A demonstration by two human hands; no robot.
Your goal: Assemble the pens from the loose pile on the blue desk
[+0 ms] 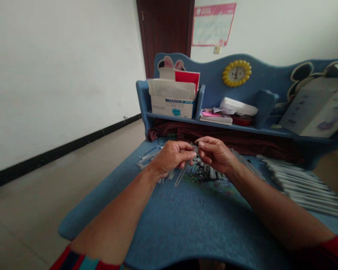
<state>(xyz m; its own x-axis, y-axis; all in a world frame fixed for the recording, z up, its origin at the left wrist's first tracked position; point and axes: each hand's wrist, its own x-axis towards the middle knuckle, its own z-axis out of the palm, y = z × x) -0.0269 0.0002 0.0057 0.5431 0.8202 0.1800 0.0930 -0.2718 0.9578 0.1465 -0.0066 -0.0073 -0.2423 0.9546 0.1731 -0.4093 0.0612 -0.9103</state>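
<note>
My left hand [173, 156] is closed around a clear pen barrel [183, 173] that slants down and to the left from my fingers. My right hand [216, 153] pinches something small at the barrel's top end, where the two hands meet; I cannot make out what it is. Both hands hover over a heap of small pen parts [204, 173] on the blue desk [191, 221]. More clear barrels [149, 155] lie to the left of my left hand.
A long row of assembled pens [301, 183] lies at the right. The desk's shelf carries a mask box [171, 99], papers [216, 117] and a large carton [318, 107]. A yellow clock [236, 73] hangs on the backboard. Tiled floor lies left.
</note>
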